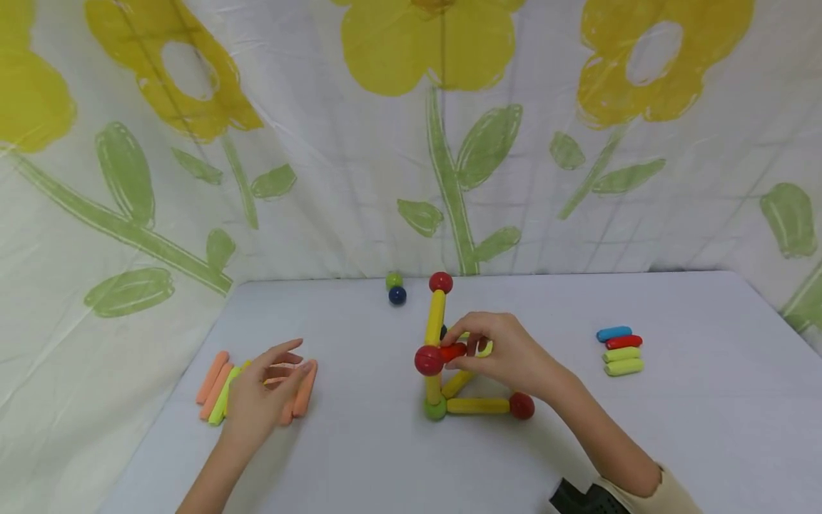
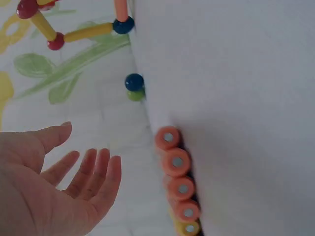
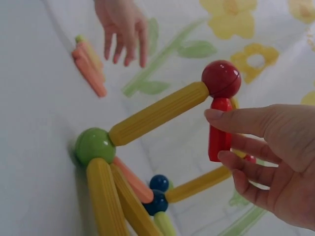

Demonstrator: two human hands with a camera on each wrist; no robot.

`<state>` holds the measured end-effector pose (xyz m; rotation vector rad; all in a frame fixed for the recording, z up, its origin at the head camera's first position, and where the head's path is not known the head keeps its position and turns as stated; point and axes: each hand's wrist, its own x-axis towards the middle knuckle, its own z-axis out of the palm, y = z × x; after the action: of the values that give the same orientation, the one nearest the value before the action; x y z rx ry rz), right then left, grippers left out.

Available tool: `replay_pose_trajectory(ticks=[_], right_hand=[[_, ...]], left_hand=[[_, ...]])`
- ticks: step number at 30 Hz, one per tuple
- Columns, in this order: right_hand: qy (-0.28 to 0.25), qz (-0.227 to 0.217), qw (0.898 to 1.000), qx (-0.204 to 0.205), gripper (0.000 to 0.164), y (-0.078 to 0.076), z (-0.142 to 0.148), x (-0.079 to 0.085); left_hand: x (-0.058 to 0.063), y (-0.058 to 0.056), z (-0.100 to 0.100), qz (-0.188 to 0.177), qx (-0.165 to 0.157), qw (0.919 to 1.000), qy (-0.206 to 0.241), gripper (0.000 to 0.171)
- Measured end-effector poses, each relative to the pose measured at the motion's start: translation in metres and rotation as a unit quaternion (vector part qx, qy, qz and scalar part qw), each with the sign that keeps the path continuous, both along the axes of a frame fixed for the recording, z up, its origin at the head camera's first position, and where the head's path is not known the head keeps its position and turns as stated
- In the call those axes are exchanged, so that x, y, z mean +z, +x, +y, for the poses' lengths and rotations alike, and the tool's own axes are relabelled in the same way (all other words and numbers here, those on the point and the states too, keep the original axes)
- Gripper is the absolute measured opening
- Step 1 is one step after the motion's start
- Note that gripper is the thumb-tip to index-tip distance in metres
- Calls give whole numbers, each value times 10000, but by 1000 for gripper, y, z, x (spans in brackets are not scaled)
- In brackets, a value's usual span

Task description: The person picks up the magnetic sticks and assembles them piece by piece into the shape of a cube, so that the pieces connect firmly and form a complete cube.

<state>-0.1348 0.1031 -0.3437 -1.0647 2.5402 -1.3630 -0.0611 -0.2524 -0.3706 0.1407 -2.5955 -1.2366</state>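
Note:
A magnetic rod-and-ball frame stands mid-table, with yellow rods [image 3: 160, 113], a green ball [image 1: 434, 408] at a bottom corner and a red ball [image 1: 521, 405] at the end of a floor rod. My right hand [image 1: 507, 353] pinches a short red rod [image 3: 219, 130] between thumb and fingers. One end of that rod meets a red ball [image 3: 221, 78] on the frame's side. Another red ball [image 1: 440, 283] tops the upright yellow rod. My left hand [image 1: 253, 396], fingers loosely bent and holding nothing, hovers over a row of orange rods [image 2: 175, 162] with yellow and lime ones among them.
Behind the frame, a green ball [image 1: 394, 280] and a dark blue ball [image 1: 397, 295] lie together near the table's back edge. To the right sit a blue rod [image 1: 614, 333], a red one and two lime rods [image 1: 623, 367]. A flower-print cloth [image 1: 321, 143] hangs behind.

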Motion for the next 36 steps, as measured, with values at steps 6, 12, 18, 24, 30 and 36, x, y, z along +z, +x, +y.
replay_pose_trajectory(ticks=[6,12,18,24,30,36], right_hand=[[-63,10,10000,-38,20,2,0,-2],[-112,23,9999,-63,20,1,1,-4],[-185,-18,9998,-33,19,1,0,-5],[-232,0,9997,-28,20,1,0,-7],[-264,12,9997,14,20,0,-1,-8],[-305,-60,9995,-1,20,-1,1,-8]], left_hand=[[-14,-5,-20,-1005,-143,9931,-581,44],[-19,-15,-16,-1223,-557,9866,-928,42],[-19,-25,-8,-1385,-745,9759,-1511,40],[-18,-29,-7,-1399,-808,9733,-1629,38],[-13,-29,-4,-1079,-860,9827,-1238,36],[-5,-37,10,-518,-986,9911,-727,37]])
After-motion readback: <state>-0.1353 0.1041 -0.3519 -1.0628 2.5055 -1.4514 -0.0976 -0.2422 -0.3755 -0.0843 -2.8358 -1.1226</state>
